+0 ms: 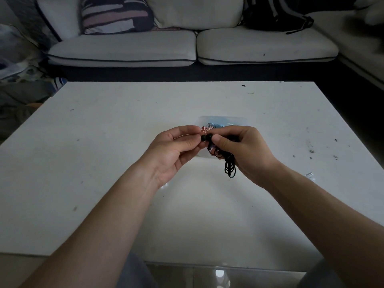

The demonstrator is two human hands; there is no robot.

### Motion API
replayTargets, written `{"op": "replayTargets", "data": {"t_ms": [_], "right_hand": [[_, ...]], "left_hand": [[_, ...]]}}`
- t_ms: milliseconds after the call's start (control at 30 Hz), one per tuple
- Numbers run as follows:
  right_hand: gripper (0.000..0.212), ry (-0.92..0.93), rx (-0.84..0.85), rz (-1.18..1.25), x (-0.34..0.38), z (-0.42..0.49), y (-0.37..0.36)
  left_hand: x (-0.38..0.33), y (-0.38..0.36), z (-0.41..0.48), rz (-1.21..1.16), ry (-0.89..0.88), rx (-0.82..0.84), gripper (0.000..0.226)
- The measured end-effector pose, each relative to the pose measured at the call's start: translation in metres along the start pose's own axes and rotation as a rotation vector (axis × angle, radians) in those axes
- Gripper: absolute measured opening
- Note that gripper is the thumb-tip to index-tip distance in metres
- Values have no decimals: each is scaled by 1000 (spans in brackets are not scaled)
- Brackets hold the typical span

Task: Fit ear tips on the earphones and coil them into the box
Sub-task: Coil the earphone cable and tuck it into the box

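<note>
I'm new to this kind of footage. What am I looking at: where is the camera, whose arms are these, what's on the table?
No machine here: a person wears a camera on the head, so the one picture looks down at their own arms. Above a white table, the right hand grips black earphones, the coiled cable hanging below it; the left hand pinches the earbud end. Behind the hands lies a clear box with blue and pink cables inside. A sofa stands beyond.

head view | looks forward-down | close over table
</note>
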State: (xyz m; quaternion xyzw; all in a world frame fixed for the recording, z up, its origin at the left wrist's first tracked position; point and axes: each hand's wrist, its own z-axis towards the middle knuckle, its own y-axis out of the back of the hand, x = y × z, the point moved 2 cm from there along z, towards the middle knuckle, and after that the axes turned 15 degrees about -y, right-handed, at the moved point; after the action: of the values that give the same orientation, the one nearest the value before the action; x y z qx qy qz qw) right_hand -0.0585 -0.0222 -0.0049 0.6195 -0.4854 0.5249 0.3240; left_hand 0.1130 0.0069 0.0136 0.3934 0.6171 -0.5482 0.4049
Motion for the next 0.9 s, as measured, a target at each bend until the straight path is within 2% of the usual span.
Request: {"op": "replayTargets", "data": {"t_ms": [900], "right_hand": [[16,-44,-3,-8,-7,5,2]], "left_hand": [[11,-1,2,10,15,-61,16]]}}
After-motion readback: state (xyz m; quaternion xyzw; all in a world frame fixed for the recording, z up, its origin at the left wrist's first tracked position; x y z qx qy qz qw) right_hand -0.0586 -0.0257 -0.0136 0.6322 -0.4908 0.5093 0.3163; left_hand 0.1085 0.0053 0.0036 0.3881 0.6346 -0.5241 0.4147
